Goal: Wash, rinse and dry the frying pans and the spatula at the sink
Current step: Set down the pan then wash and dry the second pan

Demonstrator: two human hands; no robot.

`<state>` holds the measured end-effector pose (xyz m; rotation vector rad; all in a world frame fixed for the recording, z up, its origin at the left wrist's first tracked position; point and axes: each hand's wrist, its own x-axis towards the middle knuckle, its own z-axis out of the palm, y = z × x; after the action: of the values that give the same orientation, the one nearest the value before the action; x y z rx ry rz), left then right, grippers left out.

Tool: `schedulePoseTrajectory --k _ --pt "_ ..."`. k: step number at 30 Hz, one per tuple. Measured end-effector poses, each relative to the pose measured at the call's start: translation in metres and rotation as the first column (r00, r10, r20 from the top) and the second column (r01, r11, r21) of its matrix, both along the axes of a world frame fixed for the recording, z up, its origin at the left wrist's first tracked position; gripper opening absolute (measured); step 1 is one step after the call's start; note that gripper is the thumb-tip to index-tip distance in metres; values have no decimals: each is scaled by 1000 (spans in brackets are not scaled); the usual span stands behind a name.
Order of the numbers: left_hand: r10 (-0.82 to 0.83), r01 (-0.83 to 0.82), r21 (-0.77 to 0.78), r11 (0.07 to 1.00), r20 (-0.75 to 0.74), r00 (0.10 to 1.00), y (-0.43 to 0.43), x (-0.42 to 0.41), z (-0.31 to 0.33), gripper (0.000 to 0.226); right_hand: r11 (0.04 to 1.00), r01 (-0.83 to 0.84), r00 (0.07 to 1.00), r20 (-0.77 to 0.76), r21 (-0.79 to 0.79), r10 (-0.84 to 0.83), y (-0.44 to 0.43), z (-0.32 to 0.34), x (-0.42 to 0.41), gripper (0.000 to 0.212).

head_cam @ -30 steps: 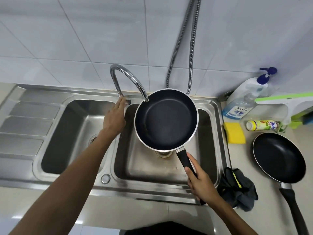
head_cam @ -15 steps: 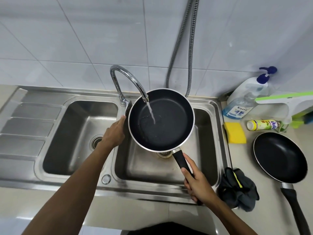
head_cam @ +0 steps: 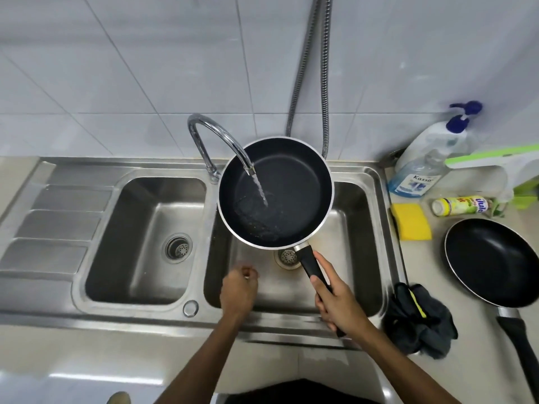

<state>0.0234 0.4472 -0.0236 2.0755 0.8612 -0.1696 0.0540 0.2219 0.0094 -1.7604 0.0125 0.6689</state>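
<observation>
A beige countertop (head_cam: 364, 371) is carrying everything here, with a steel double-bowl sink (head_cam: 390, 217) sitting sunk into it. Right of the sink, a yellow sponge (head_cam: 411, 221) is lying just beside its rim. Behind the sponge, a clear soap pump bottle (head_cam: 420, 170) is standing against the wall tiles. Right of the sponge, a small yellow-green bottle (head_cam: 460, 205) is lying on its side. A black frying pan (head_cam: 493, 260) is resting farther right of the sink, its handle pointing toward the viewer. A dark crumpled cloth (head_cam: 420, 319) is lying by the sink's near right corner.
</observation>
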Motion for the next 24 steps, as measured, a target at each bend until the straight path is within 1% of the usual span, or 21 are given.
schedulePoseTrajectory --k 2,4,6,7,9,10,12,15,18,20,24 --pt "-84 94 -208 974 57 995 -28 -4 2 11 1000 1 1000 14 2 -1 6 -1 4 55" --pt "-77 105 -436 894 82 994 -52 5 14 28 1000 -3 1000 26 14 2 10 -3 5 56" --pt "-5 31 -666 745 42 999 -70 19 27 41 999 -14 1000 26 46 13 13 -4 4 57" --pt "41 -20 -749 662 9 999 -75 27 29 44 998 -15 1000 23 62 14 13 -4 4 57" --pt "137 -134 -862 489 -76 988 -81 39 30 50 996 -23 1000 18 84 21 14 -4 2 54" --pt "161 -172 -888 427 -112 981 -83 45 29 53 996 -25 1000 13 90 24 13 -4 2 54" --pt "174 -206 -906 370 -150 973 -88 52 29 53 996 -24 1000 -10 86 25 10 -5 0 53" --pt "201 -252 -904 347 -190 961 -100 51 25 43 996 -22 997 -73 89 29 -1 -7 -5 52" --pt "256 -287 -881 377 -199 946 -109 40 20 46 994 -15 992 -126 109 29 -6 -10 -11 49" --pt "280 -292 -856 427 -182 943 -108 36 14 52 991 -19 990 -134 130 36 -2 -9 -12 49" --pt "276 -265 -775 573 -121 953 -91 31 13 49 985 -30 988 -147 172 56 17 -7 -11 50"
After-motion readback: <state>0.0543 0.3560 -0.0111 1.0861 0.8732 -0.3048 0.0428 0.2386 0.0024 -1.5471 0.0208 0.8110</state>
